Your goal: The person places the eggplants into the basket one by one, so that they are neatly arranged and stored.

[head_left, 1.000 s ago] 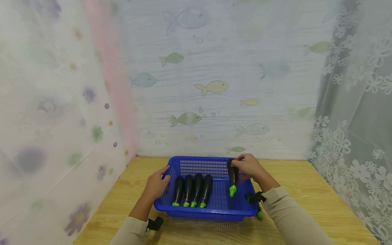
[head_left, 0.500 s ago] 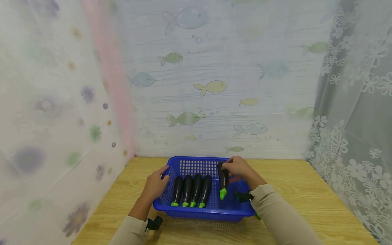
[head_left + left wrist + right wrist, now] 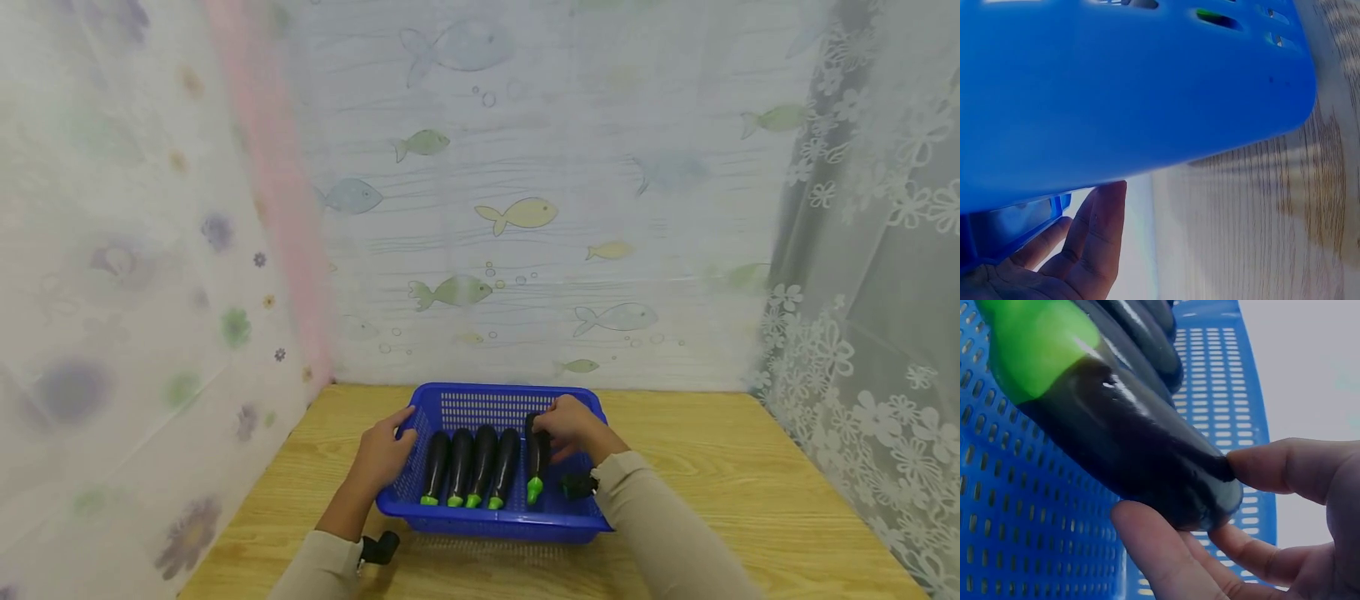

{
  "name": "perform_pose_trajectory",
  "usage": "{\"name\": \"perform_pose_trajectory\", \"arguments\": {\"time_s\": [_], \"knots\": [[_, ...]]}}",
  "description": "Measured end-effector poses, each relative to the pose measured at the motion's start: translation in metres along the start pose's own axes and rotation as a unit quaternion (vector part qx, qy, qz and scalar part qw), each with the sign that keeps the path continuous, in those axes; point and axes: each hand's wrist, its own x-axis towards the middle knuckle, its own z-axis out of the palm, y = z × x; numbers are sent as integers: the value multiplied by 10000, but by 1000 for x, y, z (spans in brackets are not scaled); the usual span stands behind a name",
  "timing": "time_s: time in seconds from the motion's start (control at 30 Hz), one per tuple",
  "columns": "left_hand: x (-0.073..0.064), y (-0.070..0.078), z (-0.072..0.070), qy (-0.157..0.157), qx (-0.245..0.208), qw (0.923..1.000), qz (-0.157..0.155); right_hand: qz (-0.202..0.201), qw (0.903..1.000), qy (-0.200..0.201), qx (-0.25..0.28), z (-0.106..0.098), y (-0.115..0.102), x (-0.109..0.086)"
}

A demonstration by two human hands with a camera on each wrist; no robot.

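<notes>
A blue plastic basket [image 3: 465,517] with perforated walls stands on the table. At its left side, my left hand [image 3: 378,454] holds the rim, thumb over the edge; in the left wrist view its fingers [image 3: 1100,240] reach up against the outside wall. Several glossy dark eggplants [image 3: 483,467] with green stem ends lie side by side in the basket's left half. My right hand [image 3: 573,427] is inside the basket, pinching another eggplant [image 3: 537,467] by its rounded dark end. The green end [image 3: 1041,347] of that eggplant points toward the front wall, just right of the row.
The wood-grain table [image 3: 697,483] extends around the basket. Behind it hangs a fish-print curtain [image 3: 525,250], with flowered sheets at both sides. Dark wrist mounts [image 3: 381,547] sit at the cuffs.
My right hand has carried the eggplant leftward and lower, from the basket's right side to beside the row. My left hand stays at the rim.
</notes>
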Motion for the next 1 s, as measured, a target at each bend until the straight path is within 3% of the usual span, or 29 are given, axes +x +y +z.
{"name": "perform_pose_trajectory", "arguments": {"time_s": [0.5,1.0], "knots": [[-2,0,-2,-28,-27,10000,-48,430,9984,-251,-261,10,7,17],[0,1,0,-4,28,10000,33,511,9979,-266,-286,11,8,11]]}}
